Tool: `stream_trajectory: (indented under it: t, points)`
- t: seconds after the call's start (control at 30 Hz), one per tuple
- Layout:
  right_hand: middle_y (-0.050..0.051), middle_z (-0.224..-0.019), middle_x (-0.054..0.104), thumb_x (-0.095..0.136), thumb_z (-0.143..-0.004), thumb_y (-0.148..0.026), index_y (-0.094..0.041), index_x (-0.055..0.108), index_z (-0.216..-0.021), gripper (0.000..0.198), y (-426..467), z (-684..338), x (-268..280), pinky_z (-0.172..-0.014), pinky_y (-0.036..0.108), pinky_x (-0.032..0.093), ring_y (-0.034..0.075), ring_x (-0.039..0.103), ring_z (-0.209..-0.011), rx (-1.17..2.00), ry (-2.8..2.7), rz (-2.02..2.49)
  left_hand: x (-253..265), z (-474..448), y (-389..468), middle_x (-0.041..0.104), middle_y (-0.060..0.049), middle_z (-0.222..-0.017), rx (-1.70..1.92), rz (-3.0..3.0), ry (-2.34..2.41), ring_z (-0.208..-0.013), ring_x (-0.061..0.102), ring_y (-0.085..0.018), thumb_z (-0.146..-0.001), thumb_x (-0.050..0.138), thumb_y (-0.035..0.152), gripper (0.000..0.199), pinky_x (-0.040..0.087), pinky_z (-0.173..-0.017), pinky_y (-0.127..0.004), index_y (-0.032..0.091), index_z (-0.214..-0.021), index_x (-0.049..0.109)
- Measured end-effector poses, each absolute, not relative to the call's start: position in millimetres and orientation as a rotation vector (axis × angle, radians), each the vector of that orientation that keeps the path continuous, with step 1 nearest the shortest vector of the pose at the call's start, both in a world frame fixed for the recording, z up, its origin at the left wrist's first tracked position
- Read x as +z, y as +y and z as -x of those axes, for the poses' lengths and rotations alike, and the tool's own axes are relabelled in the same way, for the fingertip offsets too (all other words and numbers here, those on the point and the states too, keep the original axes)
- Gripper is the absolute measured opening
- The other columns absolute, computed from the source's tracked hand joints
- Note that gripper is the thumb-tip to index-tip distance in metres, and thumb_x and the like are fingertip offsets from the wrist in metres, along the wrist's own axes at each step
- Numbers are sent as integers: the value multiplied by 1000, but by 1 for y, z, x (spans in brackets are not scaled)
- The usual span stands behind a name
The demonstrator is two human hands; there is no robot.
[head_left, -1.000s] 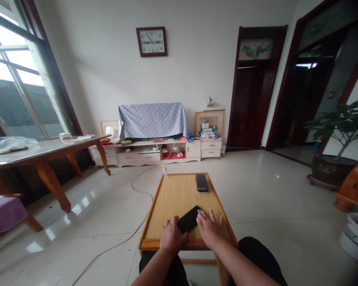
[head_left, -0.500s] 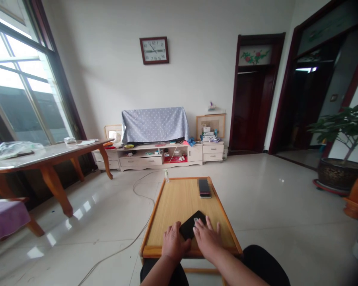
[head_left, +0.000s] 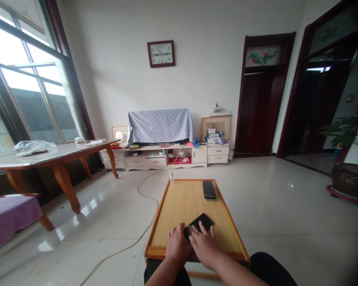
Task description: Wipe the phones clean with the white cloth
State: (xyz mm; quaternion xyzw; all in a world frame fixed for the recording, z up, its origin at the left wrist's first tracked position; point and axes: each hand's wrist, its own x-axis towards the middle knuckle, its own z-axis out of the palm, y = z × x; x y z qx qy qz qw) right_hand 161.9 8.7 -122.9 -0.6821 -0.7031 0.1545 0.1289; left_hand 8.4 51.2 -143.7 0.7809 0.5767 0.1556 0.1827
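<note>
A black phone-like slab [head_left: 205, 221] lies at a slant on the near part of the small wooden table [head_left: 181, 202]. My left hand [head_left: 177, 242] grips its near-left end, fingers bent along the edge. Over the same end, my right hand [head_left: 203, 243] presses with its fingertips on a small pale, see-through piece [head_left: 190, 228], too small to make out clearly. The other right fingers are spread over the slab. Both hands hide the slab's near-left corner.
A dark, blurred-out box-like object [head_left: 209, 190] lies at the table's far right corner. A small pump bottle [head_left: 171, 177] stands at the far left corner. A cable [head_left: 127, 246] runs along the floor. A larger table [head_left: 77, 149] stands left.
My right hand has slid the pale piece left and nearer along the slab, towards my left hand. The view has turned slightly left.
</note>
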Motion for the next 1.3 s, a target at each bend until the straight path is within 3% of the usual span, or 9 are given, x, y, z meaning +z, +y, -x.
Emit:
stream_trajectory:
  t: [0.1, 0.27, 0.37, 0.47, 0.63, 0.73, 0.97, 1.17, 1.3]
  points:
    - [-9, -155, 44, 19, -103, -47, -42, 45, -147, 52, 13, -157, -123, -121, 59, -1, 26, 13, -153, 486, -2116, 1917, -146, -8, 52, 59, -9, -140, 442, -2203, 1621, -131, 47, -23, -83, 54, 34, 62, 30, -106, -33, 20, -141, 41]
    - [1, -157, 42, 11, -102, -43, -32, 42, -151, 59, 29, -168, -116, -113, 75, -3, 36, 9, -153, 446, -1985, 2040, -147, -8, 53, 58, -9, -141, 467, -2196, 1620, -133, 46, -26, -70, 67, 43, 83, 28, -110, -34, 19, -144, 38]
    - [-6, -154, 46, 14, -103, -44, -41, 45, -147, 54, 29, -157, -117, -119, 64, 1, 27, 16, -153, 482, -2080, 1952, -149, -7, 54, 58, -10, -142, 475, -2191, 1615, -133, 46, -25, -78, 58, 42, 74, 29, -109, -35, 18, -145, 38]
    - [-11, -154, 45, 19, -103, -44, -47, 45, -145, 50, 29, -154, -120, -121, 58, -2, 22, 15, -153, 479, -2118, 1928, -151, -7, 54, 58, -10, -142, 480, -2187, 1616, -133, 46, -24, -81, 54, 40, 71, 28, -109, -34, 18, -145, 37]
    - [2, -158, 41, 15, -102, -41, -31, 43, -150, 57, 49, -196, -115, -111, 77, -1, 36, 9, -153, 402, -1873, 2190, -150, -8, 53, 58, -9, -141, 473, -2180, 1626, -133, 45, -26, -68, 65, 43, 87, 27, -111, -33, 18, -146, 36]
    - [7, -159, 39, 16, -101, -41, -24, 41, -152, 59, 52, -204, -114, -110, 79, -1, 39, 8, -152, 371, -1818, 2244, -150, -7, 53, 57, -9, -142, 467, -2178, 1627, -134, 45, -26, -68, 65, 43, 86, 27, -111, -33, 19, -146, 37]
    - [-8, -155, 43, 27, -101, -44, -44, 41, -149, 50, 16, -159, -132, -120, 62, 1, 24, 18, -153, 444, -2141, 1919, -149, -7, 53, 57, -10, -143, 445, -2178, 1619, -134, 45, -24, -79, 55, 36, 72, 26, -111, -34, 17, -146, 37]
    - [2, -154, 45, 19, -101, -44, -31, 45, -149, 56, 19, -192, -130, -112, 78, 4, 37, 13, -152, 262, -1845, 2145, -150, -8, 52, 56, -9, -143, 467, -2202, 1621, -134, 45, -25, -69, 65, 41, 82, 27, -111, -33, 19, -144, 41]
    - [0, -153, 47, 21, -102, -48, -33, 49, -147, 55, 7, -181, -135, -117, 72, 6, 34, 19, -152, 297, -1937, 2028, -155, -8, 54, 57, -10, -141, 479, -2221, 1640, -133, 46, -25, -71, 63, 43, 78, 28, -110, -33, 19, -143, 43]
